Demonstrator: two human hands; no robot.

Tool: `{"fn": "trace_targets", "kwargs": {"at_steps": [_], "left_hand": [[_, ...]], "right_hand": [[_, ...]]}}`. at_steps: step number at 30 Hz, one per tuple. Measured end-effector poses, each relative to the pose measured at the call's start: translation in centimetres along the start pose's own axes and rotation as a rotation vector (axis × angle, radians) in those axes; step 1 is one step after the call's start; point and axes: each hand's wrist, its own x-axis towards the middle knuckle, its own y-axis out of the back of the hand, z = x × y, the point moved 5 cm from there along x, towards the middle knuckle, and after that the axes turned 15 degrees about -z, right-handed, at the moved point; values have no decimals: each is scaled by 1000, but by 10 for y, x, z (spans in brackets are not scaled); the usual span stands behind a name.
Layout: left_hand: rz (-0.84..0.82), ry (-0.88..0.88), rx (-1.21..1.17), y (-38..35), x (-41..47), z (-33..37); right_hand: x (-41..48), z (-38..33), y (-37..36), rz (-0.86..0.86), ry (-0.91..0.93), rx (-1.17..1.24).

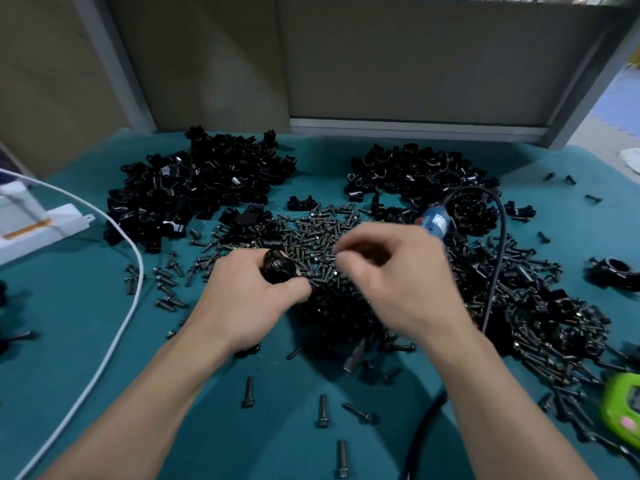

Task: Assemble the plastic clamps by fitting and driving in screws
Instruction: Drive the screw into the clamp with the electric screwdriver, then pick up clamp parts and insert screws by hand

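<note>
My left hand [247, 296] grips a black plastic clamp [278, 266] just above the teal table [86, 341]. My right hand [391, 271] hovers over the big heap of dark screws [318, 233] with its fingers curled, blurred by motion; whether the fingertips pinch a screw I cannot tell. Two piles of black clamp halves lie behind, one at the back left [197, 188] and one at the back right [415, 174]. A blue electric screwdriver [437, 224] lies behind my right hand, its black cable [498, 244] arching over the screws.
A white cable [128, 299] curves across the left side beside a white box [38, 226]. A green device [621, 410] sits at the right edge. Loose screws [322, 410] lie near the front. An assembled clamp [614, 271] rests at far right. A grey panel closes the back.
</note>
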Motion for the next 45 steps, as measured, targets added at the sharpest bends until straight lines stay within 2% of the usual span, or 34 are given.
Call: {"fn": "trace_targets", "kwargs": {"at_steps": [1, 3, 8, 11, 13, 17, 20, 25, 30, 39, 43, 45], "left_hand": [[14, -23, 11, 0, 0, 2], [16, -57, 35, 0, -1, 6], [-42, -69, 48, -5, -1, 7], [-41, -8, -17, 0, 2, -3], [-19, 26, -108, 5, 4, -11], [-54, 10, -435, 3, 6, -14], [-102, -59, -508, 0, 5, -7], [-195, -208, -634, -3, 0, 9], [-226, -238, -711, -11, -1, 16], [-189, -195, -673, -10, -2, 17], [-134, -159, -592, -7, 0, 13], [-70, -119, -620, -4, 0, 9]], "right_hand": [[1, -5, -10, -98, 29, -18], [0, -10, -24, -180, 45, -56], [0, -4, -24, -151, 20, 35], [1, 0, -19, -108, 19, 81], [2, 8, -15, -93, -25, 175], [2, 17, -9, -146, -62, 473], [1, 15, -7, -173, -37, 636], [1, 10, -5, -232, -13, 743], [1, 4, -5, -236, 9, 626], [1, 3, -5, -221, 4, 452], [1, 0, -9, -251, 33, 413], [1, 5, -7, -195, 4, 404]]}}
